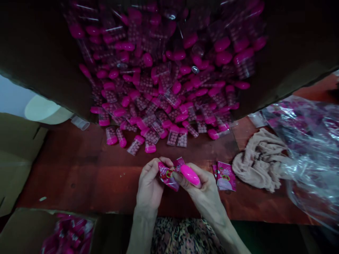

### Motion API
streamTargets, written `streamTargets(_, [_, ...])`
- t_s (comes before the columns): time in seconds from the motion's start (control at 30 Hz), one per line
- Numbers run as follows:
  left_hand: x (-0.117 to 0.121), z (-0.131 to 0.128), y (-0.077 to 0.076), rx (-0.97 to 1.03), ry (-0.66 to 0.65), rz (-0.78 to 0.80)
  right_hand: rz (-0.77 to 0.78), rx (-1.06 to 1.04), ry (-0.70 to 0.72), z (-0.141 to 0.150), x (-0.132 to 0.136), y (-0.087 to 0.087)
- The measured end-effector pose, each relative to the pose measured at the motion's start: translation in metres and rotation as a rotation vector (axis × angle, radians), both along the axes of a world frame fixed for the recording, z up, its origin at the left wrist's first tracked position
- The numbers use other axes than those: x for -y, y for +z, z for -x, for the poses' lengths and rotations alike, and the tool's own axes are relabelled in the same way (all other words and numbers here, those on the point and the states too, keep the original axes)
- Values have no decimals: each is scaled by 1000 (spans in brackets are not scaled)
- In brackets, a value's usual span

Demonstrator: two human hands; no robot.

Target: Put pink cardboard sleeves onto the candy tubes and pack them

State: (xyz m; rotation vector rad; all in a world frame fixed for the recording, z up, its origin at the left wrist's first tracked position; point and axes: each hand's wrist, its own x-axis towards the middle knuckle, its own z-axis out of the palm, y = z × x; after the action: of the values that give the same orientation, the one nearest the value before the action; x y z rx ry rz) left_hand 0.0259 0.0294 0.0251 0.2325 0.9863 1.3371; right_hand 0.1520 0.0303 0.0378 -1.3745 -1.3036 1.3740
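Note:
My left hand (149, 183) pinches a pink printed wrapper (168, 176) near the front edge of the red-brown table (79, 173). My right hand (202, 192) grips a small clear container by its bright pink cap (190, 175), with the container's end inside the wrapper's mouth. Both hands are closed and meet in the middle. A small stack of the same pink wrappers (225, 175) lies flat just right of my right hand.
A tipped cardboard box (291, 53) spills a big heap of pink-capped containers (164, 88) across the table's far side. A beige cloth (259, 160) and a crumpled clear plastic bag (309, 151) lie at right. A carton of wrapped pieces (69, 234) sits lower left.

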Motion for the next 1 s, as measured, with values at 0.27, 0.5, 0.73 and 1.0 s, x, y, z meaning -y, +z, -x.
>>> streamTargets(0.27, [-1, 3, -1, -275, -21, -116, -91, 134, -12, -9, -9, 2])
streamTargets(0.5, [-2, -3, -5, -196, 155, 24, -219, 174, 33, -5, -3, -3])
streamTargets(0.73, [0, 1, 5, -273, -39, -70, -356, 258, 141, -13, -9, 2])
streamTargets(1.0, [-2, -7, -2, -398, 112, 70, -539, 312, 226, -12, -8, 0])
